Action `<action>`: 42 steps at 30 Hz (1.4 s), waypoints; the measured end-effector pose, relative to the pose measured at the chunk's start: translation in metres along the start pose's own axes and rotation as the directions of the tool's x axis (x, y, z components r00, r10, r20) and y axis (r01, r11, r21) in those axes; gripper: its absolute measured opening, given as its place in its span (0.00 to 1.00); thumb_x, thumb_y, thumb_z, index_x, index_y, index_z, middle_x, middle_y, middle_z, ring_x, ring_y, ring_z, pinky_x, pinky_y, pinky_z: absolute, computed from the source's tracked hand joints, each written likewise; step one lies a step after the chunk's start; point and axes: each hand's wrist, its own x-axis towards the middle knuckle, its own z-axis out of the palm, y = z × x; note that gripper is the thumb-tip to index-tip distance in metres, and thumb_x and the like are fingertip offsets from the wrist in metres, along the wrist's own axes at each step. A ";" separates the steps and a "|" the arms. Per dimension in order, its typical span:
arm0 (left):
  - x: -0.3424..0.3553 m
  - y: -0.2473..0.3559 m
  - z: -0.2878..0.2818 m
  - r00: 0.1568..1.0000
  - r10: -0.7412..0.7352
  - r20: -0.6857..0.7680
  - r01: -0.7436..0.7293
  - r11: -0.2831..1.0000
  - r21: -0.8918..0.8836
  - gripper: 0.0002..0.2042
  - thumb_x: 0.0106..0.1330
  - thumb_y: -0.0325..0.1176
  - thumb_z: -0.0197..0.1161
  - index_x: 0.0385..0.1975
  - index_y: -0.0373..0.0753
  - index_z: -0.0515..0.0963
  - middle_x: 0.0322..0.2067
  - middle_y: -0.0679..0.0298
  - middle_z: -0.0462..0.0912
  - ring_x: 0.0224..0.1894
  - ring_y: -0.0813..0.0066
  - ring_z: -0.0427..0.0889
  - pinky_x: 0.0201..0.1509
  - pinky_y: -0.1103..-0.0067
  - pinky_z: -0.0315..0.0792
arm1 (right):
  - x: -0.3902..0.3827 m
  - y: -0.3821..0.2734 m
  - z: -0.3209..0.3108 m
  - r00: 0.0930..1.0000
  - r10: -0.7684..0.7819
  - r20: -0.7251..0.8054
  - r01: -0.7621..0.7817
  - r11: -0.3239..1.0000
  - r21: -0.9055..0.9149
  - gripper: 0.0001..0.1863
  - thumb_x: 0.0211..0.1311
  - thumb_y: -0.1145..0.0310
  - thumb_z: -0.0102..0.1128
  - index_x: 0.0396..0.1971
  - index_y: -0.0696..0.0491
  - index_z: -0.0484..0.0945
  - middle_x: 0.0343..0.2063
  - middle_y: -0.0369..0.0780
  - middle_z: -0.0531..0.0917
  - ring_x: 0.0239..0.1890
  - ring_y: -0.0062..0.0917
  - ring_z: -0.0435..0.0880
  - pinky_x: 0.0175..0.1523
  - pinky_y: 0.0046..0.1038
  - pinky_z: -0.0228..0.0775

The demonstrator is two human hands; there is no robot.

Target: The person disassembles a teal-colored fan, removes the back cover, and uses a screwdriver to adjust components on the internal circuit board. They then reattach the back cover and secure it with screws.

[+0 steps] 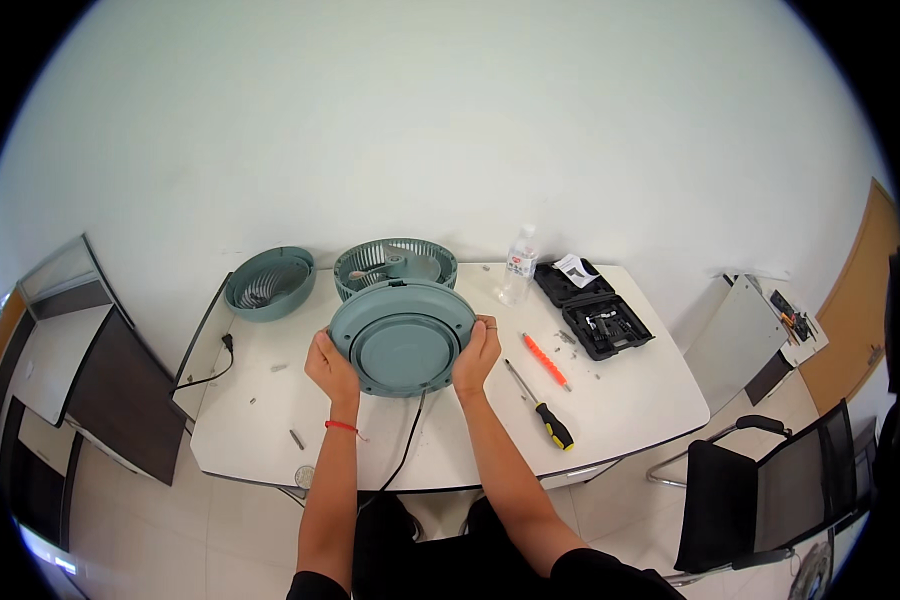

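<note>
1. Nearest, the left hand (332, 367), a red cord bracelet (341, 427) at its wrist, has its fingers curled around the left rim of a round grey-green fan base (402, 352); the right hand (476, 358) has its fingers closed around the right rim. The base is held between them, ringed face toward the wearer, above the middle of the white counter (450, 442).
2. A black cord (407, 443) runs from the base's near edge over the counter's front.
3. Left of the left forearm lies a small metal rod (297, 439).
4. Right of the right hand lie a yellow-and-black screwdriver (553, 425) and, just beyond, an orange spiral-shaped tool (546, 362).
5. A black plug (228, 342) lies near the counter's left edge.
6. Farther right, an open black tool case (606, 327) carries a white printed packet (574, 270).
7. A clear plastic bottle (518, 268) beside it wears a white label with red printing.
8. Behind the base sits a green fan housing with blades (394, 264); left of it, a green bowl-shaped grille cover (271, 284).
</note>
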 end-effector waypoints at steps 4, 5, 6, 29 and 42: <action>-0.002 -0.001 0.001 0.998 0.029 -0.064 -0.029 1.000 0.001 0.24 0.81 0.41 0.44 0.43 0.24 0.82 0.31 0.59 0.84 0.36 0.77 0.78 0.44 0.80 0.72 | -0.002 -0.009 0.000 0.999 0.027 0.031 -0.026 1.000 -0.016 0.15 0.73 0.67 0.42 0.32 0.61 0.74 0.23 0.39 0.74 0.28 0.22 0.68 0.37 0.26 0.63; -0.001 -0.004 0.000 0.998 0.034 -0.061 -0.034 0.999 0.001 0.24 0.80 0.41 0.44 0.43 0.25 0.82 0.32 0.57 0.85 0.36 0.76 0.79 0.44 0.79 0.73 | -0.002 -0.011 0.000 0.998 0.043 0.045 -0.042 0.999 -0.026 0.15 0.74 0.67 0.41 0.31 0.60 0.74 0.24 0.39 0.75 0.29 0.21 0.69 0.39 0.25 0.63; -0.001 -0.007 -0.001 0.998 0.039 -0.058 -0.039 0.999 0.001 0.23 0.80 0.41 0.44 0.44 0.25 0.82 0.32 0.55 0.86 0.36 0.75 0.81 0.45 0.78 0.74 | -0.001 -0.012 0.000 0.999 0.028 0.042 -0.026 0.998 -0.050 0.15 0.73 0.67 0.41 0.31 0.60 0.74 0.23 0.39 0.74 0.28 0.21 0.69 0.38 0.26 0.63; -0.003 0.000 0.005 0.996 0.058 -0.074 -0.048 0.991 0.125 0.20 0.79 0.38 0.44 0.37 0.30 0.82 0.26 0.53 0.83 0.28 0.67 0.81 0.36 0.74 0.74 | 0.011 -0.015 -0.007 0.996 -0.052 0.075 0.073 0.947 -0.314 0.16 0.70 0.64 0.48 0.25 0.58 0.73 0.16 0.46 0.75 0.19 0.42 0.73 0.28 0.38 0.63; -0.026 -0.015 0.020 0.929 -0.299 -0.218 0.264 0.949 -0.174 0.24 0.79 0.42 0.45 0.26 0.28 0.74 0.24 0.62 0.76 0.29 0.74 0.68 0.36 0.74 0.66 | -0.017 0.013 -0.004 0.985 0.130 -0.112 -0.131 0.991 0.001 0.19 0.76 0.62 0.43 0.24 0.59 0.69 0.18 0.37 0.67 0.24 0.23 0.63 0.32 0.29 0.58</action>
